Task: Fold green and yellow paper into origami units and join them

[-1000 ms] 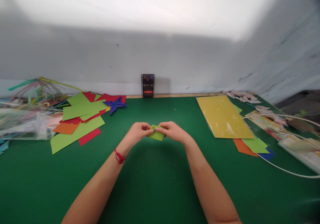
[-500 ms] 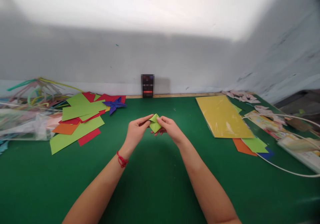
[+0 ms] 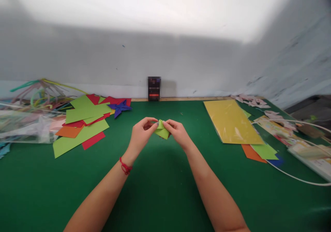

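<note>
Both my hands pinch a small folded piece of light green paper (image 3: 162, 132) above the green table (image 3: 160, 190). My left hand (image 3: 141, 132), with a red cord bracelet (image 3: 125, 166) on the wrist, has its thumb and forefinger closed at the paper's upper left. On the right edge sit the closed thumb and fingers of my right hand (image 3: 179, 132). The upper part of the paper shows a raised flap between the thumbs. Its underside is hidden.
Left lie loose coloured paper sheets (image 3: 85, 116), a blue folded paper star (image 3: 120, 108) and a clear plastic bag (image 3: 28, 126). A yellow paper pack (image 3: 232, 121) and a white cable (image 3: 297, 179) lie right. A pixelated dark device (image 3: 154, 88) leans on the wall.
The green paper has turned and its upper flap has lifted. My left thumb has moved onto the paper's top, and the left fingers are more bent.
</note>
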Action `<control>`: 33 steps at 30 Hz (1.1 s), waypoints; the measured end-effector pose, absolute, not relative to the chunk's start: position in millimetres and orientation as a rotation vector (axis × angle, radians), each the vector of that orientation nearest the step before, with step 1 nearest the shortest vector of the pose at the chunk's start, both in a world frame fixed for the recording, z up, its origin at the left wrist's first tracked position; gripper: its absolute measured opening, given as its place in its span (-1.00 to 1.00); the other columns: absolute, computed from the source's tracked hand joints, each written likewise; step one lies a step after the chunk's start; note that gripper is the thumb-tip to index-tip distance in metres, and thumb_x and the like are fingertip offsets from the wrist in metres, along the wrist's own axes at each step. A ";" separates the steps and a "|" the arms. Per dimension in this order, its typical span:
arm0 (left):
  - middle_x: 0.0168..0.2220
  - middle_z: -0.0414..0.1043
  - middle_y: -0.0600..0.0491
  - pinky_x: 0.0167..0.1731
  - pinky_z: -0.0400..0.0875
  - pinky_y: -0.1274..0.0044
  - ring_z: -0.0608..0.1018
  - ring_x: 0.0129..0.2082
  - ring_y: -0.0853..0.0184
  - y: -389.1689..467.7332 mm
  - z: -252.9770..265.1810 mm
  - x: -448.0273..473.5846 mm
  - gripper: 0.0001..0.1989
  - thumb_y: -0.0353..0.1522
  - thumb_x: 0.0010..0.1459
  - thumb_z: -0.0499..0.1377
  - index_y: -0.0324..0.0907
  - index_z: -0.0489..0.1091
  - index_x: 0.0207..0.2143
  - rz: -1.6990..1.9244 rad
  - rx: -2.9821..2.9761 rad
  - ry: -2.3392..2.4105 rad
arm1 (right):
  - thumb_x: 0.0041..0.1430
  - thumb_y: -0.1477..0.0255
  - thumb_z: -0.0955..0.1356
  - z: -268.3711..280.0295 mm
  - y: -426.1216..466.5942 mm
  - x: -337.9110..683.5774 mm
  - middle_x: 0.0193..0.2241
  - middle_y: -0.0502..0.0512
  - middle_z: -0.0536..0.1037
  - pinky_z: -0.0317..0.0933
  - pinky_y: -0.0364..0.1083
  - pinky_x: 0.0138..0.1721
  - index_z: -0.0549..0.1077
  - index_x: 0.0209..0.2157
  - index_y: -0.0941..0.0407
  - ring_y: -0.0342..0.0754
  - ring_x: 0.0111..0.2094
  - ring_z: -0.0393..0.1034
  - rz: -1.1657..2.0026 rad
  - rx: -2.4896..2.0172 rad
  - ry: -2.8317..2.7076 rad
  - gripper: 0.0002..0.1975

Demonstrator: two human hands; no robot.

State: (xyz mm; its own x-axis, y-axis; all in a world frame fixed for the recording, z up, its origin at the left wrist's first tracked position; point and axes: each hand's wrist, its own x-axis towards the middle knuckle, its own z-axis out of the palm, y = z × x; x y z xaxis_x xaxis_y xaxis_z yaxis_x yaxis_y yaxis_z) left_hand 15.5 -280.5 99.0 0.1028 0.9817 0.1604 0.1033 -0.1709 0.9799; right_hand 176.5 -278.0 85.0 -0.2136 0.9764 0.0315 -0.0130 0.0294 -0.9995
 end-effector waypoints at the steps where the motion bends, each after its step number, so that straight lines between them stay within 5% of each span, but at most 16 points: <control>1: -0.45 0.50 0.07 -0.39 0.43 0.54 0.54 -0.41 0.34 -279.8 99.3 15.1 -0.75 -0.25 0.01 0.21 -0.20 0.42 -0.27 1.175 1.415 1.117 | 0.09 0.17 0.31 85.2 -278.0 176.7 -0.60 -0.04 0.41 0.16 -0.19 -0.57 0.43 -0.43 0.14 -0.17 -0.58 0.32 1.310 -1.082 -1.402 -0.70; 9: -0.30 0.52 -0.04 -0.29 0.44 0.47 0.54 -0.29 0.27 -276.1 96.8 12.6 -0.72 -0.27 -0.05 0.25 -0.25 0.47 -0.28 0.948 1.271 1.069 | 0.13 0.15 0.26 86.5 -280.2 180.9 -0.60 -0.06 0.34 0.14 -0.19 -0.55 0.43 -0.44 0.12 -0.19 -0.58 0.21 1.106 -1.182 -1.636 -0.68; 22: -0.32 0.53 -0.02 -0.28 0.45 0.43 0.54 -0.30 0.26 -273.9 96.2 10.0 -0.70 -0.19 -0.02 0.21 -0.22 0.50 -0.31 0.917 1.255 1.057 | 0.14 0.17 0.26 87.8 -280.6 182.1 -0.62 -0.07 0.30 0.02 -0.19 -0.58 0.37 -0.47 0.11 -0.19 -0.60 0.15 0.972 -1.230 -1.612 -0.70; 33: -0.41 0.51 0.02 -0.26 0.42 0.45 0.54 -0.38 0.32 -273.5 93.2 11.0 -0.79 -0.31 -0.10 0.27 -0.24 0.46 -0.39 0.927 1.314 1.063 | 0.12 0.13 0.26 85.1 -282.3 176.4 -0.66 -0.09 0.26 0.02 -0.19 -0.60 0.34 -0.48 0.10 -0.19 -0.63 0.13 1.062 -1.222 -1.593 -0.68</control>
